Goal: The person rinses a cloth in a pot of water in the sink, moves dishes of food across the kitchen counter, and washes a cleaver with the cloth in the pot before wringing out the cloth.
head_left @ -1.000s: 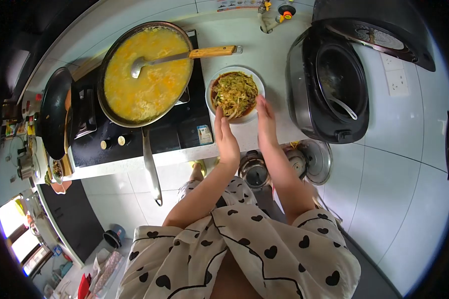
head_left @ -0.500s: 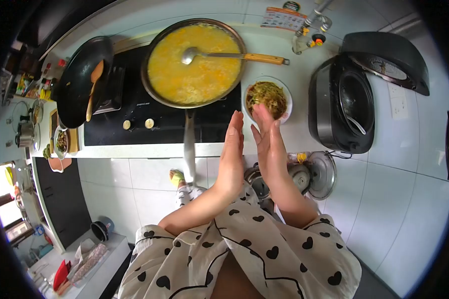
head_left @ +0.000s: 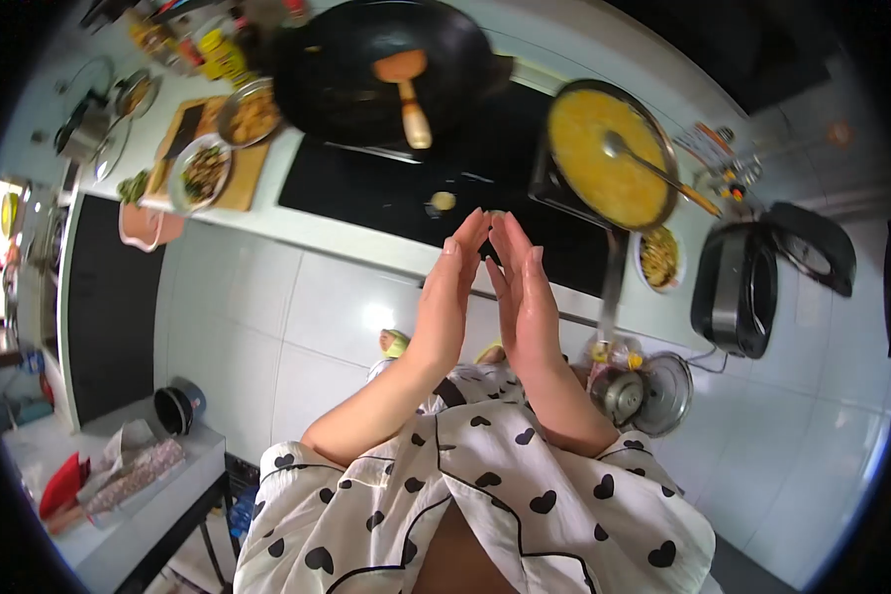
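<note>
A dark bucket (head_left: 175, 409) sits near a dark cabinet (head_left: 116, 307).

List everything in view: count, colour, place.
Cooktop: 1, black, on counter
Wok: 1, black, cooktop's left
Spatula: 1, orange-brown, in wok
Pan: 1, silvery, yellow contents, cooktop's right
Ladle: 1, silvery, wooden handle, in pan
Food plate: 1, white, right of pan
Rice cooker: 1, black, far right, open
Cutting board: 1, light brown, left counter
Food dishes: 2, one white, one metallic, at board
Pink container: 1, left counter edge
Large lid: 1, silvery, lower right
Bucket: 1, dark, lower left
Small clutter: uncountable, mixed colours, left side
Left hand, right hand: 2, bare, centre, holding nothing
</note>
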The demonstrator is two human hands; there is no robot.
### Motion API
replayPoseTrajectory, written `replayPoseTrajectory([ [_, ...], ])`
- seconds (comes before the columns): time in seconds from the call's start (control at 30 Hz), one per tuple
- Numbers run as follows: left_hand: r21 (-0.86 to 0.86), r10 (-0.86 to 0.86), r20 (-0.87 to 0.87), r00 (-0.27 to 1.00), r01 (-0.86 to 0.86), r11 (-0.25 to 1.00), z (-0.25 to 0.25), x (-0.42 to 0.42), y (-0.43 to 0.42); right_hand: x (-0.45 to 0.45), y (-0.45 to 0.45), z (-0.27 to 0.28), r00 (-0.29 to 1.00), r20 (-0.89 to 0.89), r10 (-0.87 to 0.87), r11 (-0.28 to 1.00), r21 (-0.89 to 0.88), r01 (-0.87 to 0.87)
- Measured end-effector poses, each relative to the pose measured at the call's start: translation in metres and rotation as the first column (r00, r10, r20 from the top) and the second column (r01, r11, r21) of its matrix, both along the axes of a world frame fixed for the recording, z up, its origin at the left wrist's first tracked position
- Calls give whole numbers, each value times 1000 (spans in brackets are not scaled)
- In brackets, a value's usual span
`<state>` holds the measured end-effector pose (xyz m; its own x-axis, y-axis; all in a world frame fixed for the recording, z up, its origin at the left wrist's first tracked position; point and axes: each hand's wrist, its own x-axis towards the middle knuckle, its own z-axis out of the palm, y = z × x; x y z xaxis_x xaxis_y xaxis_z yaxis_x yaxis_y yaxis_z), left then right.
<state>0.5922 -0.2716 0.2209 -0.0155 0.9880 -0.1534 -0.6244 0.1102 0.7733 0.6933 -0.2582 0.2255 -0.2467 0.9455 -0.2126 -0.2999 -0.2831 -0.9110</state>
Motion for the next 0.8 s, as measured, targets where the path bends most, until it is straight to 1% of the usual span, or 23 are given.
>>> replayPoseTrajectory([
  [0.07, -10, 65, -41, 997, -66, 998, 4, -46, -9, -46, -4, 0, 997, -42, 64, 998, -1, -64],
  [0.17, -14, 134, -76, 988, -135, 991, 3, -110, -21, -108, -9, 3, 992, -4, 124, 991, 47, -124],
  [0.23, -10, 175, -75, 982, -176, 984, 7, -146, -27, -142, -9, 5, 985, 19, 169, 982, 86, -170],
  [0.43, -14, 261, -49, 964, -262, 965, 2, -229, -40, -227, 0, 1, 951, 34, 306, 948, 82, -308],
  [0.53, -29, 296, -42, 954, -297, 954, -2, -267, -38, -270, 8, -7, 938, 12, 346, 936, 58, -346],
  [0.67, -37, 312, -28, 950, -313, 949, -22, -329, -20, -333, 30, -22, 922, -4, 386, 921, 60, -385],
  [0.77, -74, 334, -25, 942, -335, 939, -25, -384, 2, -389, 52, -35, 923, -18, 385, 923, 14, -385],
  [0.8, -80, 328, -56, 943, -332, 940, -24, -406, 11, -409, 59, -35, 925, -14, 380, 925, -13, -380],
])
